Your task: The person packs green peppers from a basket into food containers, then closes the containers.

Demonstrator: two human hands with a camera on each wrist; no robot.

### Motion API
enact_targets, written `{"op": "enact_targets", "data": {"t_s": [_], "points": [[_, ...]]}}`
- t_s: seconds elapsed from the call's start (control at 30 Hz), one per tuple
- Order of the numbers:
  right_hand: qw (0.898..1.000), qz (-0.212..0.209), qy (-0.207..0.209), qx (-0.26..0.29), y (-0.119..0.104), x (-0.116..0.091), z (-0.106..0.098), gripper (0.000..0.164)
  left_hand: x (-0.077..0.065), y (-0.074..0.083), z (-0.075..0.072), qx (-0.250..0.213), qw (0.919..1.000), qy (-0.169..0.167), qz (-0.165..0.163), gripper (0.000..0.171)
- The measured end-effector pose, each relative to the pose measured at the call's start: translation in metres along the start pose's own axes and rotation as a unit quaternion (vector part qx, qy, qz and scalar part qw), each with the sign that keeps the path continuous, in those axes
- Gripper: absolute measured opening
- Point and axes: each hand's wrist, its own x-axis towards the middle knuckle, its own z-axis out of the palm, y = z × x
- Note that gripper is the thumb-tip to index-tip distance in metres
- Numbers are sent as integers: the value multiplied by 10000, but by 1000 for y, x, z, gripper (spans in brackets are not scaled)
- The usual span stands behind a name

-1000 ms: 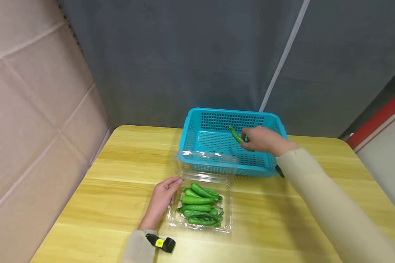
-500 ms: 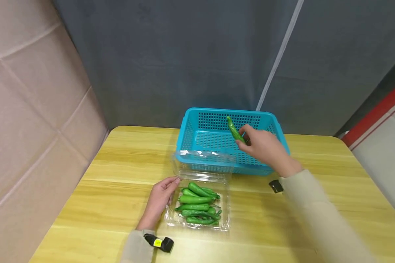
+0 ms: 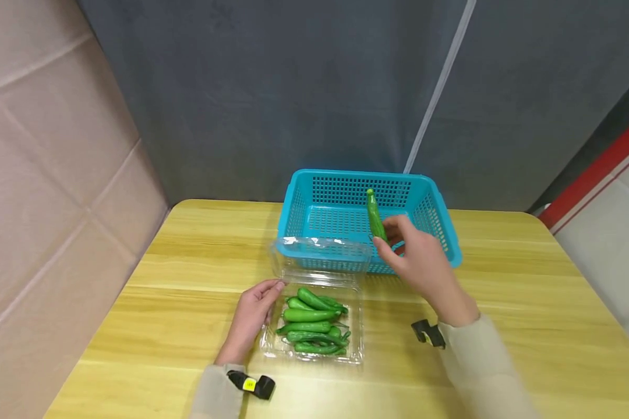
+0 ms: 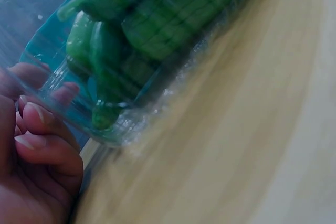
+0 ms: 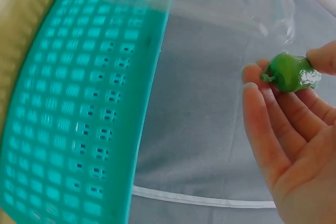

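My right hand (image 3: 424, 262) pinches a green pepper (image 3: 374, 212) between thumb and fingers, over the front right part of the blue basket (image 3: 340, 174). In the right wrist view the held pepper (image 5: 290, 72) shows end on, clear of the basket rim (image 5: 149, 82). My left hand (image 3: 251, 314) grips the left rim of a clear plastic clamshell box (image 3: 357, 352); its fingers (image 4: 39, 145) curl at the box's corner in the left wrist view. Several green peppers (image 3: 309, 315) lie in the box. No pepper shows inside the visible part of the basket.
The box's raised clear lid (image 3: 322, 250) leans over the basket's front edge. A wooden table (image 3: 183, 285) carries everything. Behind it hangs a grey cloth (image 3: 272, 99), and a pale padded wall (image 3: 47, 174) stands at the left.
My right hand has drawn back toward me, bringing the pepper from over the basket's middle to nearer its front edge. The pepper points more away from me. The left hand stays at the box.
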Motion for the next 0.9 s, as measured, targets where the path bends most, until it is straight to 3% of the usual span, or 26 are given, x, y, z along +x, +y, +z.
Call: {"op": "enact_targets", "data": {"t_s": [0.33, 0.47, 0.73, 0.9], "points": [[9945, 65, 690, 782, -9, -29, 7, 26, 1, 0, 0, -34, 10000, 7, -36, 37], [9909, -200, 867, 1007, -8, -39, 12, 27, 1, 0, 1, -21, 10000, 49, -60, 38], [9834, -955, 638, 1406, -9, -45, 28, 33, 1, -1, 2, -57, 9999, 38, -75, 39], [9811, -1137, 356, 1528, -10, -46, 31, 32, 1, 0, 1, -44, 10000, 30, -36, 38]]}}
